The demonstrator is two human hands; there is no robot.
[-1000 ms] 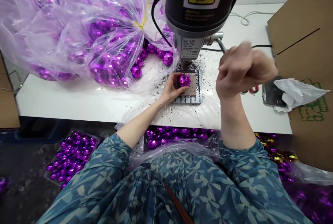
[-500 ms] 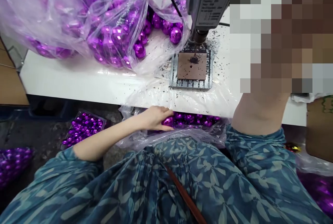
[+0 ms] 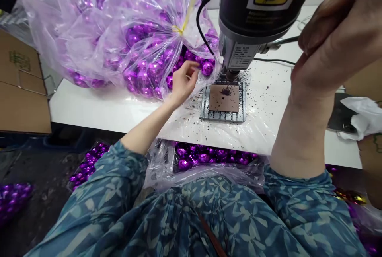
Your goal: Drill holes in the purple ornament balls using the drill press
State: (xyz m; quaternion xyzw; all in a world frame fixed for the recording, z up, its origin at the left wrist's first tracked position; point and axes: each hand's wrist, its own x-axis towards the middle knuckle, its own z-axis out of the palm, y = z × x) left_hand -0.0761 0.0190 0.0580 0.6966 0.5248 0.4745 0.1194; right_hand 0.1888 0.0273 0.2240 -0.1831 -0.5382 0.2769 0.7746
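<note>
My left hand is over the table at the opening of a clear plastic bag full of shiny purple balls. Its fingers are curled near a purple ball, and none is visibly held. My right hand is raised at the right, its fingers wrapped round the lever of a drill press. Under the drill lies a brown block with a small hole, on a grey slotted metal base. Dark shavings are scattered around the drill tip.
Below the table's front edge, purple balls sit in a plastic-lined container near my lap. A yellow tie closes the bag. A black cable loops beside the drill. Cardboard stands at the left, and white crumpled material lies at the right.
My left hand has moved up from the balls below the table edge to the bag opening. The view has shifted, showing more of the drill press and my right hand on its lever.
</note>
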